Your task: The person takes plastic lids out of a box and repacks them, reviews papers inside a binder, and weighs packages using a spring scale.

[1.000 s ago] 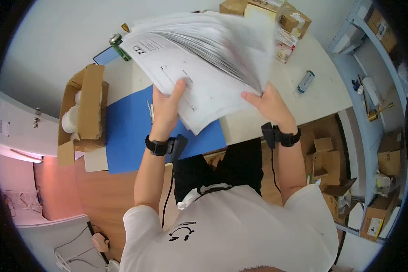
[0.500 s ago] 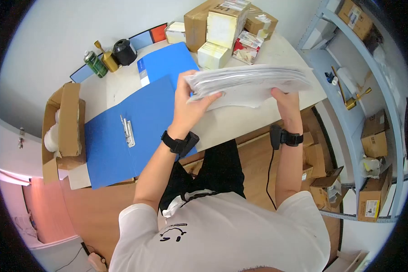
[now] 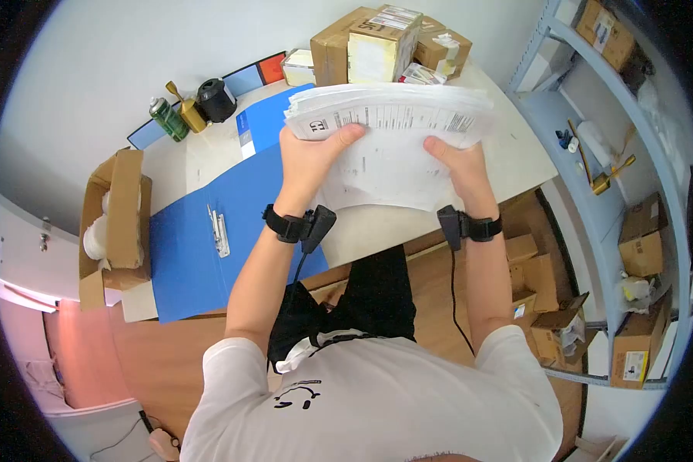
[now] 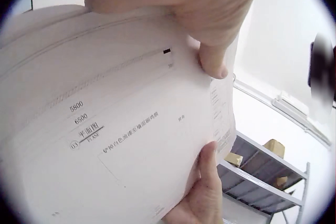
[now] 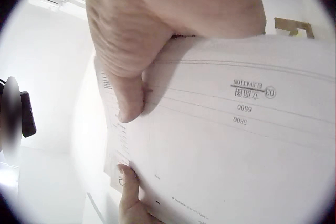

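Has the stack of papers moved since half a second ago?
Yes, the stack of papers has moved to the left, judged against the brown carton.

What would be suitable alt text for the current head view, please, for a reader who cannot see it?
A person's left hand and right hand grip a thick stack of printed paper above a pale table. An open blue folder with a metal clip lies beside a cardboard box.

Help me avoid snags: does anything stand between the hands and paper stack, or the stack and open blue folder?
Left hand and right hand grip the paper stack; no loose object shows between it and the blue folder, whose metal clip might catch sheets.
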The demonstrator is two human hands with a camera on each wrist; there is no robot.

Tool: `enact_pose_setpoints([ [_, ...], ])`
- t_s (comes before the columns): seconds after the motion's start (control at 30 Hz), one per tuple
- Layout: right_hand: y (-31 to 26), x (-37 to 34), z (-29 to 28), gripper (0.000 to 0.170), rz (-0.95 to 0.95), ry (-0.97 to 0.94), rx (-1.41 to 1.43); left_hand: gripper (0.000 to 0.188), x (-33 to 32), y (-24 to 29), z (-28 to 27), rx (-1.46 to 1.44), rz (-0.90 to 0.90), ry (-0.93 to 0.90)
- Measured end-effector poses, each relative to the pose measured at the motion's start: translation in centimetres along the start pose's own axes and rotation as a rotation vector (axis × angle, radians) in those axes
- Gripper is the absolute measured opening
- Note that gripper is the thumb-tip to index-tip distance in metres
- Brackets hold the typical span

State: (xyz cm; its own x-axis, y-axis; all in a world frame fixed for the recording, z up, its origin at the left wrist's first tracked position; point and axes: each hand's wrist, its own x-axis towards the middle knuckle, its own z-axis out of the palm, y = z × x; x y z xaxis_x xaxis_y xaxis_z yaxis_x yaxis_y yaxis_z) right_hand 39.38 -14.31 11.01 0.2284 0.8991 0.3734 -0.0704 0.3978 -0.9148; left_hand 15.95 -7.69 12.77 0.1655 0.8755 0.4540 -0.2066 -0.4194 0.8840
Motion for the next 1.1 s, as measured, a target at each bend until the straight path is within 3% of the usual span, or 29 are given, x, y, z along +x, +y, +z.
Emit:
enact_pose_setpoints([
  [0.13,-1.5,0.0,-1.8,0.053,0.023,-0.048,-0.121,0.045,-0.4,1.3,-0.3,-0.036,-0.021,-0.065],
  [0.23,-0.2,-0.2,-2.1,0.05,-0.072,-0.012,-0.126,0.042,-0.1,0.3,0.1,-0.055,0.174,0.01],
  [0.3,0.9,-0.6,-0.9,0.05,-0.147,0.081,-0.037,0.042,-0.9,0.1,1.4,0.11,0.149,-0.043],
  [0.33,1.2,-0.3,-0.8,0.051,-0.013,0.17,0.0,0.043,-0.4,0.2,1.7,0.115,0.051,0.016],
  [0.43,2.3,1.7,-1.6,0.053,-0.101,0.205,0.235,0.046,1.4,1.6,1.0,0.071,0.023,-0.059],
  [0.5,2.0,1.7,-2.1,0.053,-0.126,0.25,0.182,0.046,1.7,1.5,0.4,0.047,0.044,-0.04],
  [0.53,1.9,2.0,-2.2,0.053,-0.154,0.291,0.133,0.046,1.6,0.9,0.0,0.092,0.141,-0.021],
  [0.57,2.1,2.2,-1.8,0.053,-0.166,0.283,0.134,0.046,1.5,0.3,-0.2,0.14,0.239,-0.002],
  [0.6,2.7,2.1,-0.8,0.051,-0.166,0.221,0.114,0.046,1.3,-0.1,-0.3,0.003,0.179,-0.041],
  [0.73,0.9,3.3,2.1,0.051,-0.067,0.188,0.039,0.049,2.4,-0.8,-0.4,0.109,-0.012,0.022],
  [0.83,0.2,3.6,1.6,0.052,-0.04,0.172,0.035,0.043,2.9,-0.4,-0.5,0.032,0.123,0.04],
  [0.9,0.2,3.7,1.3,0.051,-0.033,0.153,0.011,0.038,3.0,1.2,-0.1,0.012,0.378,0.142],
  [0.97,0.6,3.8,1.4,0.048,-0.161,0.086,0.031,0.03,3.2,1.7,0.6,0.014,0.383,0.2],
  [1.03,0.7,3.7,2.0,0.048,-0.113,0.114,0.041,0.026,3.0,1.6,1.0,0.169,0.191,0.249],
  [1.1,0.3,4.0,2.3,0.049,-0.084,0.145,0.048,0.02,3.0,1.7,1.2,0.145,0.209,0.274],
])
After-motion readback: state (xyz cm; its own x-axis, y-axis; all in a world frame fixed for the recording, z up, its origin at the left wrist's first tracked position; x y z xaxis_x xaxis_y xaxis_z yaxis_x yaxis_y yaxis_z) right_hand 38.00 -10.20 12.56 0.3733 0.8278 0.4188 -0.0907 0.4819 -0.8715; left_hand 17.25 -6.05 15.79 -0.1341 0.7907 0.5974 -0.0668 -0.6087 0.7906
